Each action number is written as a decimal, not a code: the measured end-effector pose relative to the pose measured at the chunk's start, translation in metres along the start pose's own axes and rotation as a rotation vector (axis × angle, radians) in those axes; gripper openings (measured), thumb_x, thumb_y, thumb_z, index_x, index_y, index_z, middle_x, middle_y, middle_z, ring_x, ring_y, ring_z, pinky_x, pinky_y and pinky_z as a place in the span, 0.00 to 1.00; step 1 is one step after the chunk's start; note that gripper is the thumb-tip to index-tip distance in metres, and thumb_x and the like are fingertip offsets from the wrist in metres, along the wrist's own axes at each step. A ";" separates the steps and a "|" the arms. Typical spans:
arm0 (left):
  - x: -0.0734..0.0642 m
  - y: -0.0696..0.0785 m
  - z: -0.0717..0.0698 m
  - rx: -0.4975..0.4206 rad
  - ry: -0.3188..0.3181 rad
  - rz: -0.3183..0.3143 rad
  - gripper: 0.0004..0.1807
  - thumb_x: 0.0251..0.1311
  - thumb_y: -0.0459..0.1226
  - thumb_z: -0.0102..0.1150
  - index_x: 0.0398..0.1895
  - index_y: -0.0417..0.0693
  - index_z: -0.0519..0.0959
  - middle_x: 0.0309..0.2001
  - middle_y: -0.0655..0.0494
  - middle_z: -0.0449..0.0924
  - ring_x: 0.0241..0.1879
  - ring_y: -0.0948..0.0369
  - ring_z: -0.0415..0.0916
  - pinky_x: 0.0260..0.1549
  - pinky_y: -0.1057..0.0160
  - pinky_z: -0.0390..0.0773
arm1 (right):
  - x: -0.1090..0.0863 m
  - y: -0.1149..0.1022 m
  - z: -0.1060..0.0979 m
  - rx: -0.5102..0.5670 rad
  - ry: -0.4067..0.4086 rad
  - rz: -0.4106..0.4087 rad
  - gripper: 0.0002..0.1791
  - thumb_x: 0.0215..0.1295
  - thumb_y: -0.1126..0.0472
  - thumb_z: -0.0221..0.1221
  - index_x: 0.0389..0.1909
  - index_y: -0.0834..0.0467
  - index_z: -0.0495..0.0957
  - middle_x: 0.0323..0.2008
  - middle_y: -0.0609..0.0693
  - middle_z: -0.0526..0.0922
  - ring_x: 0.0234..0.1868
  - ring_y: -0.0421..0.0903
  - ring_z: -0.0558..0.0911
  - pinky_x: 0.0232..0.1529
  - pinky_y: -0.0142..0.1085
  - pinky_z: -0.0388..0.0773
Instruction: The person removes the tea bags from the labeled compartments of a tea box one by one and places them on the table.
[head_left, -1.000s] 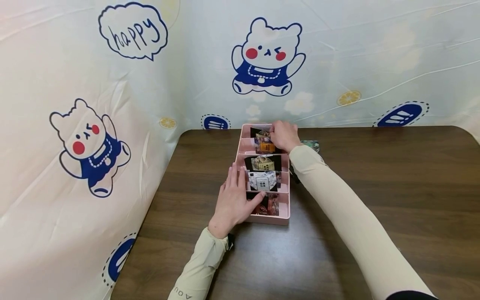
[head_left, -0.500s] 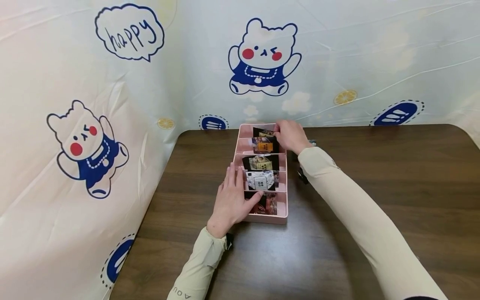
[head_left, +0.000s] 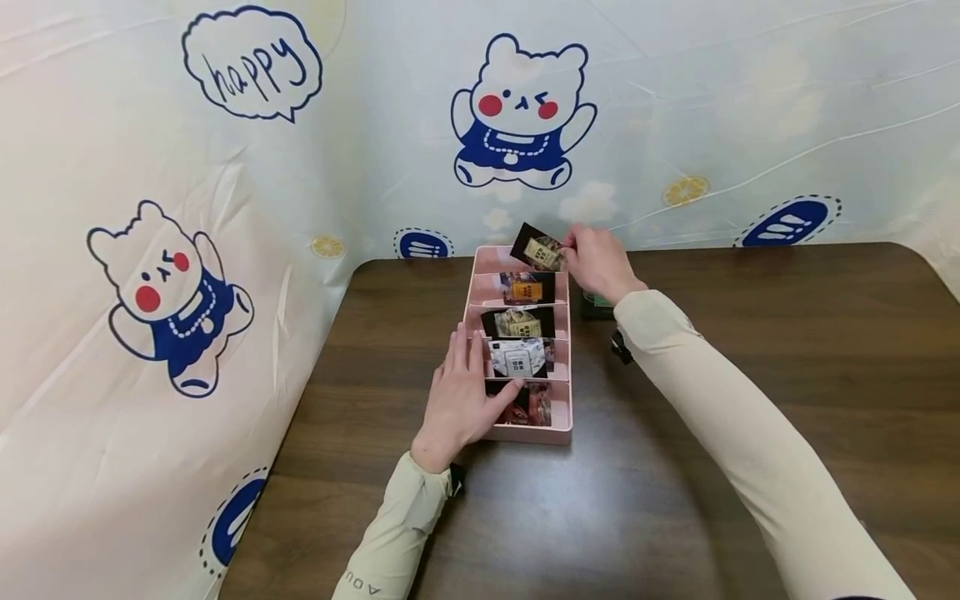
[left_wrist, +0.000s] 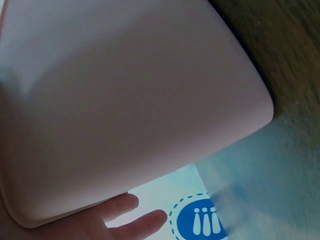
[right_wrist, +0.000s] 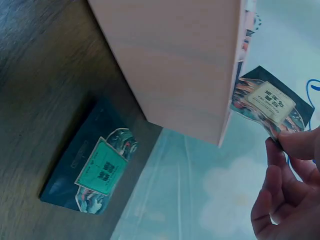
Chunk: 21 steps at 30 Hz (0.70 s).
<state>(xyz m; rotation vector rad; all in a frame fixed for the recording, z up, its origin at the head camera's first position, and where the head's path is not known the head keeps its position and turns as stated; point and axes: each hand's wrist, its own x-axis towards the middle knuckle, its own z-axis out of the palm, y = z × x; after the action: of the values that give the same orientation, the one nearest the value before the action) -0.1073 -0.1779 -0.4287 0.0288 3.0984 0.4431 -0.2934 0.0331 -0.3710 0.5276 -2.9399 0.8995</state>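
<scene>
At far left, a pale cloth backdrop (head_left: 45, 167) carries a printed bear (head_left: 195, 304) and, above it, a speech bubble (head_left: 252, 65) reading "happy". Below, the left sleeve (head_left: 393, 521) bears a cut-off word, perhaps "AQU". The left hand (head_left: 459, 404) rests at the near left side of a pink tray (head_left: 532, 434), its fingers straight and its thumb reaching over the near end. The tray sits on a brown wood-grain table (head_left: 352, 367), long axis running from near to far, divided crosswise into five compartments. From the near end these show dark red packets (head_left: 538, 404), a silver-white packet (head_left: 517, 358), a packet with a pale yellow label (head_left: 519, 323) and a packet with an orange label (head_left: 527, 288); their characters are too small to read. Over the far end, a black packet (head_left: 536, 247) is held tilted, its long axis sloping down to the right and its free end pointing up and left; its yellowish label has bold, blurred characters. The right hand (head_left: 602, 265) pinches its right-hand end between thumb and fingers. Just right of the tray, a dark packet with a green label (right_wrist: 95, 162) lies on the table, its small print unreadable.
</scene>
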 end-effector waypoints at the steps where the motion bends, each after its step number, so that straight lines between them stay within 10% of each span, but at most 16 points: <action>1: 0.000 0.000 0.000 0.000 0.003 0.000 0.56 0.57 0.73 0.37 0.77 0.45 0.45 0.79 0.46 0.33 0.77 0.49 0.37 0.66 0.40 0.61 | 0.000 0.000 -0.001 0.020 0.015 0.001 0.11 0.72 0.59 0.48 0.45 0.60 0.75 0.41 0.58 0.82 0.38 0.55 0.81 0.44 0.48 0.77; 21: 0.001 0.000 0.000 -0.014 -0.013 0.003 0.55 0.58 0.72 0.37 0.77 0.44 0.44 0.79 0.47 0.33 0.78 0.49 0.36 0.67 0.40 0.59 | -0.037 0.027 -0.030 0.387 0.365 0.142 0.11 0.68 0.58 0.56 0.41 0.63 0.78 0.33 0.55 0.79 0.32 0.46 0.71 0.35 0.34 0.65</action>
<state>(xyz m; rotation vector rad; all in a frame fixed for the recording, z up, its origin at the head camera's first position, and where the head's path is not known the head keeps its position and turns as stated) -0.1082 -0.1780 -0.4287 0.0356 3.0822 0.4632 -0.2696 0.0825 -0.3647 0.1369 -2.5066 1.4213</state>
